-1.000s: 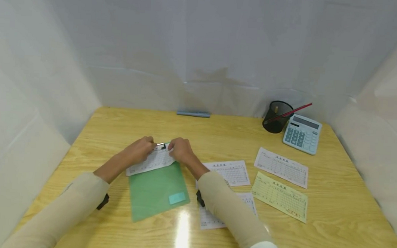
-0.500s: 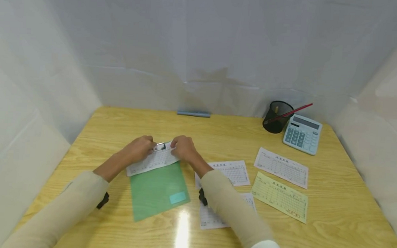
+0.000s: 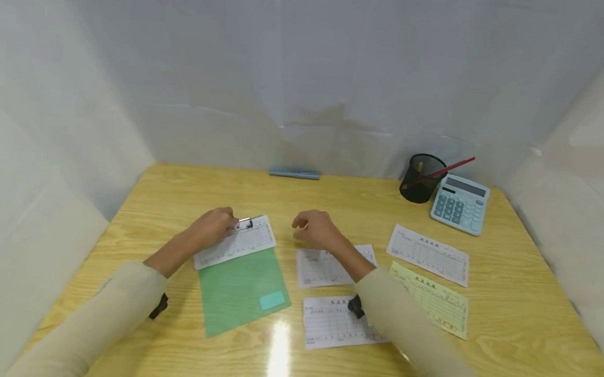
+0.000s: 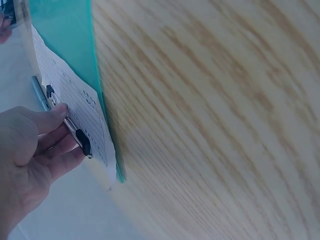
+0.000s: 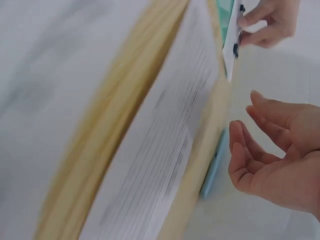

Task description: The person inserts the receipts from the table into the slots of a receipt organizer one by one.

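Note:
My left hand [image 3: 213,227] pinches the metal clip [image 4: 85,144] with black ends at the top of a green clipboard [image 3: 242,288]. A white printed form [image 3: 237,244] lies across the clipboard's upper part, beneath the clip; the left wrist view shows thumb and fingers on the clip's bar. My right hand [image 3: 316,229] hovers to the right of the clipboard, fingers loosely bent and holding nothing. Below it are two white forms, the upper one [image 3: 323,268] partly hidden by the forearm and the lower one [image 3: 331,324] partly behind the sleeve.
To the right lie a white form [image 3: 429,255] and a yellow form [image 3: 449,304]. At the back right stand a black mesh pen cup [image 3: 419,186] with a red pencil and a light blue calculator [image 3: 460,205]. A blue pen [image 3: 295,174] lies along the back edge.
My right hand has let go of the form's right end on the clipboard and moved right, over the loose forms. The left hand stays at the clip.

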Available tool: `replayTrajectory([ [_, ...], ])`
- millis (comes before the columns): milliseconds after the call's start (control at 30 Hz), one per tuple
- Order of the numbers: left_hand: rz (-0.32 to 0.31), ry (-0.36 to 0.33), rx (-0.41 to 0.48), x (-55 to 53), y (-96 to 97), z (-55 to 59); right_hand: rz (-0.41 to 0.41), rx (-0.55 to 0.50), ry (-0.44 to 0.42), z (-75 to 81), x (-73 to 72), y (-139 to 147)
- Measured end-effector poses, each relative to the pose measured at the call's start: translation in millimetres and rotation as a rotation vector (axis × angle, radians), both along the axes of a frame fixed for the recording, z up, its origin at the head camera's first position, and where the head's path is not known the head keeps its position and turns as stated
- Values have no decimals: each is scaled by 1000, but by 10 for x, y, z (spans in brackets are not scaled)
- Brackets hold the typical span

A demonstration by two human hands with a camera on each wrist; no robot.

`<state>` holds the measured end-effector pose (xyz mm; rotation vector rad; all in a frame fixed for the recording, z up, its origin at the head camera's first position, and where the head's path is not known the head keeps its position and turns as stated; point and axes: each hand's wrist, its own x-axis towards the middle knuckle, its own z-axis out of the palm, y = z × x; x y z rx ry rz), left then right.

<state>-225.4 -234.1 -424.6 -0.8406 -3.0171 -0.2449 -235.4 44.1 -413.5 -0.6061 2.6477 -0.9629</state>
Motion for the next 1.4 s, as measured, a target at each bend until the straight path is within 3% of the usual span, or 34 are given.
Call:
replayTrajectory([
  [333, 49, -8, -3, 49, 57, -10, -58, -10, -28, -11, 210, 827],
  [700, 73, -14, -15, 51, 38, -23, -3, 167, 49, -95, 346, 1264],
  [833, 70, -15, -17, 43, 53, -20, 5, 215, 92, -132, 375, 1365],
  [1100, 49, -4, -16, 41, 58, -17, -18, 269, 69, -178, 403, 1398],
  [1400, 52, -1, -24, 58, 58, 3, -1, 229, 81, -173, 387, 1377],
])
